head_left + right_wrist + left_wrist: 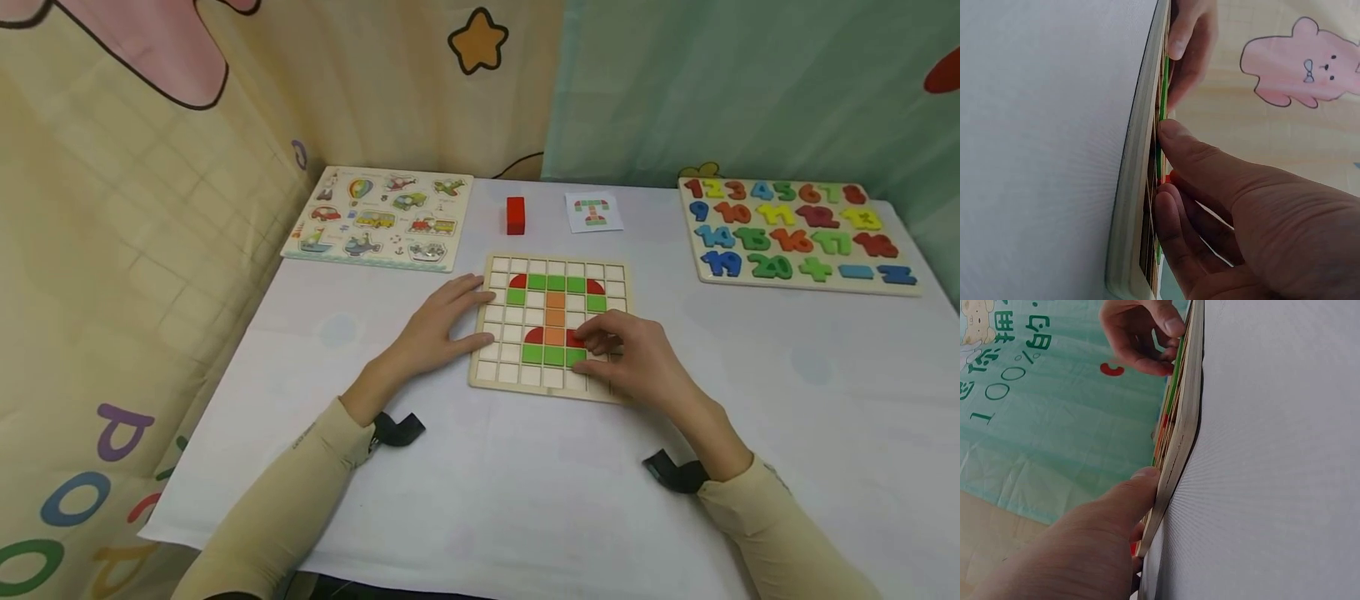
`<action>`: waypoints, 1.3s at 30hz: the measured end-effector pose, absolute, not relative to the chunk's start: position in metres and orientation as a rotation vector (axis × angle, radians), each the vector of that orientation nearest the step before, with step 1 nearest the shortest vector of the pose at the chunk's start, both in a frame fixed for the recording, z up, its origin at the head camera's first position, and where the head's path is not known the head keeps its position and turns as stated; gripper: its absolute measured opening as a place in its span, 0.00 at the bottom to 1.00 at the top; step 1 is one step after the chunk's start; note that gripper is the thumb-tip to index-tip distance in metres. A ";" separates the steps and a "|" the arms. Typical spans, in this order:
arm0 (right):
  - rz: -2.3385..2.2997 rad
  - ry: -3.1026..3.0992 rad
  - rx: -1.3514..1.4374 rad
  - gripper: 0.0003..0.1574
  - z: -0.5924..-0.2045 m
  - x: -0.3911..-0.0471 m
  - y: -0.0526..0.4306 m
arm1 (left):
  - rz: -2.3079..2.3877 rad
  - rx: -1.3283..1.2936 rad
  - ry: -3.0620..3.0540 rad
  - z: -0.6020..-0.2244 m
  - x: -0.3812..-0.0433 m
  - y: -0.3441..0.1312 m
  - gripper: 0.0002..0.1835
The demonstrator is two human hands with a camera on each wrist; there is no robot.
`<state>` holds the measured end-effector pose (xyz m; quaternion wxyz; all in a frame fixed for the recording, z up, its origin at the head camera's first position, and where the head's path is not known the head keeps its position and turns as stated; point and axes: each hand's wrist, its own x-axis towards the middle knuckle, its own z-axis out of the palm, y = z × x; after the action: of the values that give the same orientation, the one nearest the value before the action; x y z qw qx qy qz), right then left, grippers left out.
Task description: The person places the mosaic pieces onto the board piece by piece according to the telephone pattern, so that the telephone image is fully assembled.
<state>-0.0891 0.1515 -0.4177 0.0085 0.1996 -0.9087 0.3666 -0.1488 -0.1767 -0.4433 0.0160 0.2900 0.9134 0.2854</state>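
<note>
A square wooden grid board [510, 377] lies mid-table, with green, orange and red tiles forming a T-like figure. My left hand [431, 327] rests at its left edge, thumb and fingers spread; the left wrist view shows the thumb [1144, 474] against the rim. Over the lower right of the figure is my right hand [637, 354], fingers bent. Its index fingertip touches a red curved tile [573, 338], while the thumb is at a green tile [575, 357] below. Fingers partly cover the red tile. In the right wrist view, thumb and fingertips stay apart at the board's surface.
Behind the board are a red block [515, 216] and a pattern card [593, 212]. A vehicle puzzle [390, 218] lies at the back left, a number puzzle [795, 233] at the back right. Printed curtains [630, 100] stand behind the white table [480, 483].
</note>
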 end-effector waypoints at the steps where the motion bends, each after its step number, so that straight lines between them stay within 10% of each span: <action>1: 1.150 -2.827 0.635 0.26 -0.418 -0.089 0.151 | 0.888 0.900 2.842 -0.443 -0.149 -0.177 0.36; 39: 1.138 -2.840 0.467 0.32 -0.423 -0.149 0.154 | 0.874 0.869 2.827 -0.441 -0.147 -0.177 0.36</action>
<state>-0.1485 0.1543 -0.4227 0.0234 0.1509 -0.9173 0.3677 -0.1466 -0.1767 -0.4406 0.0290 0.2817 0.9162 0.2834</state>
